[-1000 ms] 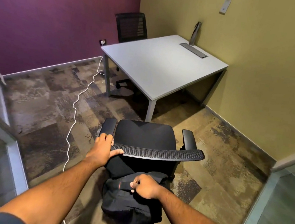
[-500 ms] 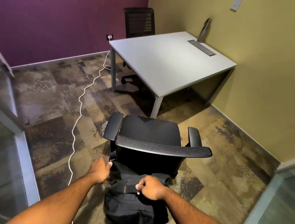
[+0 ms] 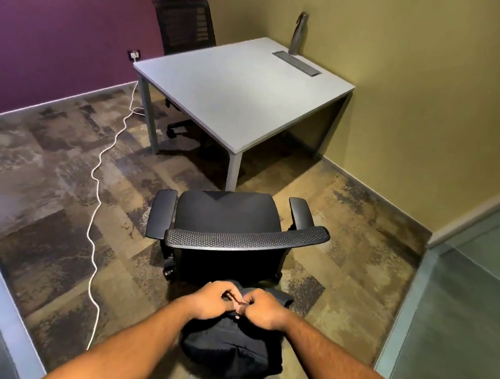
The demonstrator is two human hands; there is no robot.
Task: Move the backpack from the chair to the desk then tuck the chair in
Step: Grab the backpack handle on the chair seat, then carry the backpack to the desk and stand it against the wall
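Observation:
A black backpack (image 3: 232,351) hangs low behind the black office chair (image 3: 228,218), close to me. My left hand (image 3: 214,302) and my right hand (image 3: 260,310) are side by side at its top, both closed on the backpack's top handle. The chair's seat is bare; its mesh backrest faces me and it stands a little short of the white desk (image 3: 238,88), apart from the desk's near corner leg.
A second black chair (image 3: 183,26) sits tucked at the desk's far side. A grey bottle (image 3: 297,32) and a cable tray lid (image 3: 297,63) are on the desk's far edge. A white cable (image 3: 96,200) snakes over the carpet at left. Glass partitions flank me.
My left hand left the chair's backrest and came down to the backpack's handle beside my right hand. The view has drawn back from the chair.

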